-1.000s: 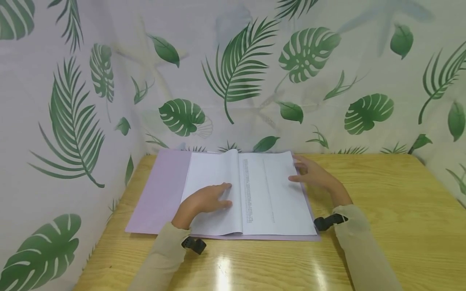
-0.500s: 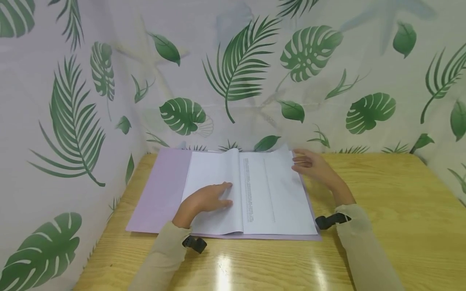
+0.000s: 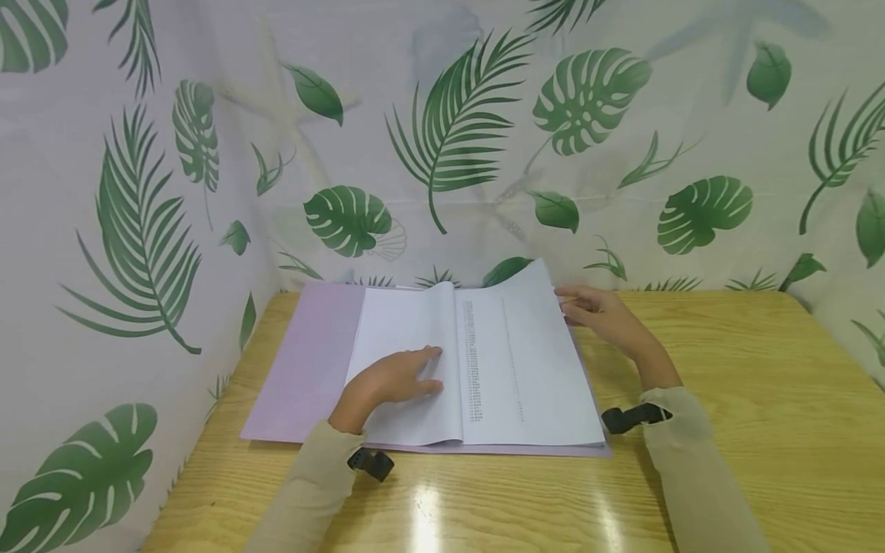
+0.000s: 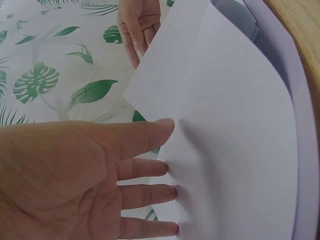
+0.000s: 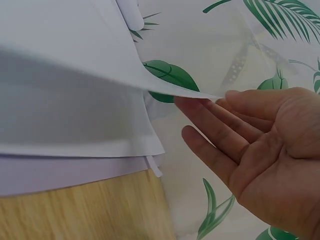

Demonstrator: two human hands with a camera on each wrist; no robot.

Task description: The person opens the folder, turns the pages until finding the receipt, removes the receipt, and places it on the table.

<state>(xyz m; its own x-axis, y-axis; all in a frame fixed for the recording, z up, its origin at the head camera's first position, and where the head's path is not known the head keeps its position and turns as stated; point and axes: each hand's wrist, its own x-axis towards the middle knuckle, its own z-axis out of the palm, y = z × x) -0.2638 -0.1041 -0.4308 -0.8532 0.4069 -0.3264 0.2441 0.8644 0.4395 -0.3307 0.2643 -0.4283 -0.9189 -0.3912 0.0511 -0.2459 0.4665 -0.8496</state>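
A lilac folder (image 3: 304,361) lies spread on the table with white pages inside it. My left hand (image 3: 390,376) rests on the left-hand page (image 3: 397,319), fingers straight, their tips touching the paper near the fold in the left wrist view. On the other side, the right-hand page (image 3: 549,361) carries a column of small print, too small to read. Its far right corner is raised and bent. My right hand (image 5: 280,145) pinches the edge of this lifted page (image 5: 100,45), thumb above and fingers beneath. More paper (image 5: 65,120) lies under it.
The folder lies on a wooden table (image 3: 747,399), close to its back edge. Behind and to the left hangs a white cloth (image 3: 484,138) printed with green leaves. A dark strap device (image 3: 636,416) sits at the right wrist, another strap device (image 3: 371,464) at the left.
My right hand has taken the right-hand page's edge, and the page's far corner has risen from lying flat to standing up. My left hand has stayed in place.
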